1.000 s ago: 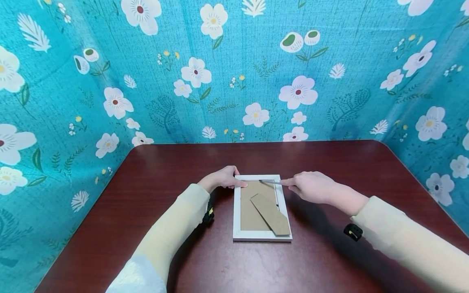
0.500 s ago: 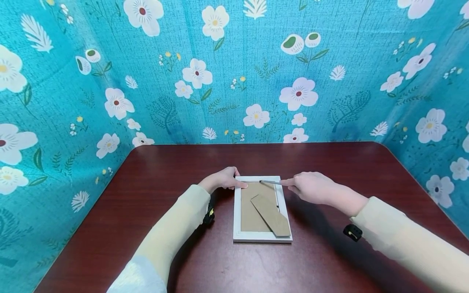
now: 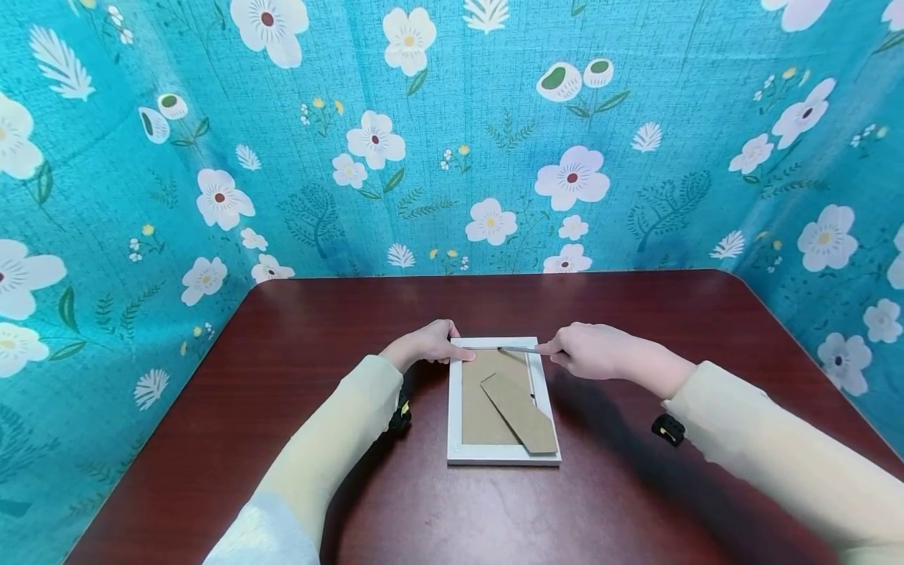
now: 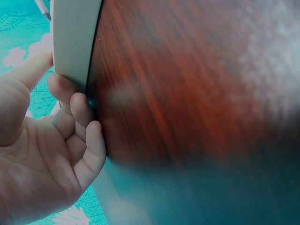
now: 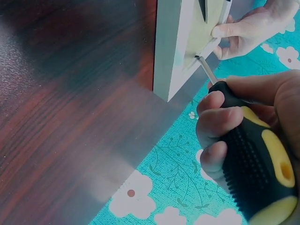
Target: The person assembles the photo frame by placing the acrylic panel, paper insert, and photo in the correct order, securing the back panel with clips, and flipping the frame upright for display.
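A white picture frame [image 3: 455,408] lies face down on the table, its brown backing board [image 3: 480,416] and angled easel stand [image 3: 521,414] facing up. My left hand [image 3: 431,343] grips the frame's far left corner, thumb on top and fingers along the outer side [image 4: 75,42]. In my right hand [image 3: 589,351] is a screwdriver [image 5: 255,154] with a black and yellow handle, the index finger stretched along it. Its metal shaft [image 3: 519,350] crosses the frame's far right edge, and the tip meets the far edge of the backing, at a small dark tab.
The dark red wooden table [image 3: 339,314] carries the frame near its middle. A blue flowered cloth [image 3: 438,157] hangs behind the table and along both sides. Small black devices [image 3: 668,429] are strapped at both wrists.
My right hand and wrist have shifted slightly up and the forearm a little left, with the screwdriver tip staying at the same spot. The left hand and the frame hold still.
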